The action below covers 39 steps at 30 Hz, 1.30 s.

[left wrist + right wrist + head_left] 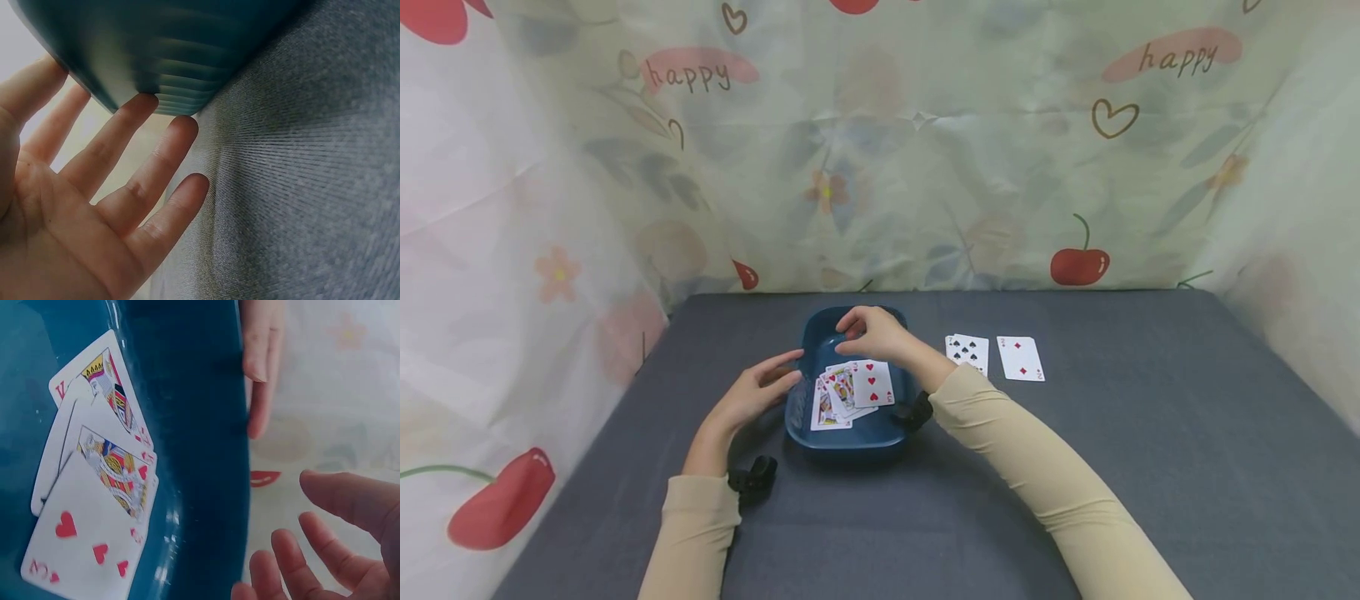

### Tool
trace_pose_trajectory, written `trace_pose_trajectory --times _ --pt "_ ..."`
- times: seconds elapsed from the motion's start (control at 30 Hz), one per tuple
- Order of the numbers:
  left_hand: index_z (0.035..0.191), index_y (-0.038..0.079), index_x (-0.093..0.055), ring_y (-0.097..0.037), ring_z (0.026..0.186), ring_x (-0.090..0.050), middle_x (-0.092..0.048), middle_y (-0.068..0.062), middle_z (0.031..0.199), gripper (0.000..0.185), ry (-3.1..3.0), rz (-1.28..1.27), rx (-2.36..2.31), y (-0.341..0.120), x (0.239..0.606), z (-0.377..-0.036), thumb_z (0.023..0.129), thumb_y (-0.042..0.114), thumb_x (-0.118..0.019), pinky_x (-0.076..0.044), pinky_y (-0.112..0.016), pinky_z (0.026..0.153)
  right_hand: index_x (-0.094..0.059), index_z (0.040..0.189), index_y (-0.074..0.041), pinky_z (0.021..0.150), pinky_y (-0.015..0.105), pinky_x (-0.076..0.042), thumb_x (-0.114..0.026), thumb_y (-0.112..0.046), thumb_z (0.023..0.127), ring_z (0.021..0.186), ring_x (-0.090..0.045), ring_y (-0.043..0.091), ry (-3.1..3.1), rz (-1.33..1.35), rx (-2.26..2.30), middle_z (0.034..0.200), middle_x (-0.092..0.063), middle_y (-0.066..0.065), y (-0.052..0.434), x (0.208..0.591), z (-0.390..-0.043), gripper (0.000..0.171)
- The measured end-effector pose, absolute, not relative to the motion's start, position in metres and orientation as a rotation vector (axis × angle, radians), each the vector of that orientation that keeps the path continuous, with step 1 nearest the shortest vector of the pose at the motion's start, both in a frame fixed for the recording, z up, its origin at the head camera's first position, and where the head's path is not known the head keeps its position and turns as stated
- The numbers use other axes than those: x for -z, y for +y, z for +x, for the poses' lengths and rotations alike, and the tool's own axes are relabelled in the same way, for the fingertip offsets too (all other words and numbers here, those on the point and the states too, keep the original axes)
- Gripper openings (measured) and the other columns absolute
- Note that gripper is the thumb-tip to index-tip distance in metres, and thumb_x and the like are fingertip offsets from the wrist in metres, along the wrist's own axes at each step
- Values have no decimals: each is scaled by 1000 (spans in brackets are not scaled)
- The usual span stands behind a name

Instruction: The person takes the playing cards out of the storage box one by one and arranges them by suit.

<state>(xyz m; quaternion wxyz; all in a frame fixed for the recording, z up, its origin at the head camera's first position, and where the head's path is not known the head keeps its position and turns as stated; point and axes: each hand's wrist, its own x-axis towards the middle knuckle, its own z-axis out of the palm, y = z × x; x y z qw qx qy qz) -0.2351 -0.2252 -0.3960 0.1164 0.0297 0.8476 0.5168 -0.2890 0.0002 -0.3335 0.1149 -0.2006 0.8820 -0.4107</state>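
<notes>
A dark blue tray (808, 333) sits on the grey table with several face-up playing cards (850, 390) fanned inside: a three of hearts on top, face cards under it. My left hand (758, 392) lies open with straight fingers against the tray's left outer wall (150, 50). My right hand (871, 332) hovers over the tray's middle, fingers loosely curled, holding nothing. In the right wrist view the cards (94, 487) lie in the tray (200, 425), my right hand's fingertips (325, 550) show at the lower right, and the left hand's fingers (259, 362) touch the rim.
Two more lots of cards lie face up on the grey cloth right of the tray: black spade cards (968, 350) and a two of diamonds (1020, 358). A flowered curtain (925, 150) closes the back and both sides. Bare grey cloth (1150, 400) spreads right and front.
</notes>
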Motion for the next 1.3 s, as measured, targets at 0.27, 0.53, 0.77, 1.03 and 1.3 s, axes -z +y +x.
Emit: trace_pose_trajectory --times 0.27,0.53,0.77,1.03,1.3 --pt "143 24 -38 -34 130 -45 -42 -17 144 52 2477 101 -1518 -226 397 -236 94 35 -54 -38 -50 107 -58 119 -3 88 36 -51 -69 -17 83 108 -56 26 2610 -432 1157 117 -60 14 -13 345 -295 39" --pt "143 28 -37 -33 132 -42 -39 -16 146 54 2473 76 -1507 -226 393 -233 93 38 -54 -37 -50 107 -58 118 -5 77 31 -49 -70 -16 82 95 -56 23 2611 -309 1095 116 -58 14 -17 355 -301 39" --pt "143 26 -37 -33 132 -43 -39 -17 146 53 2468 88 -1515 -226 394 -234 94 36 -54 -37 -50 108 -57 119 -6 79 32 -52 -70 -15 82 93 -57 24 2623 -287 951 129 -54 14 -20 361 -304 40" --pt "142 26 -39 -33 131 -44 -41 -17 145 53 2473 93 -1523 -225 397 -236 93 37 -55 -38 -49 107 -55 122 -11 104 46 -36 -74 -14 77 125 -40 36 2677 -275 746 135 -46 17 -21 371 -305 49" --pt "142 25 -39 -33 130 -44 -42 -17 144 52 2479 85 -1521 -225 396 -235 93 36 -55 -38 -50 107 -54 124 -12 102 45 -38 -78 -12 71 124 -38 36 2690 -295 625 133 -45 17 -22 374 -304 58"
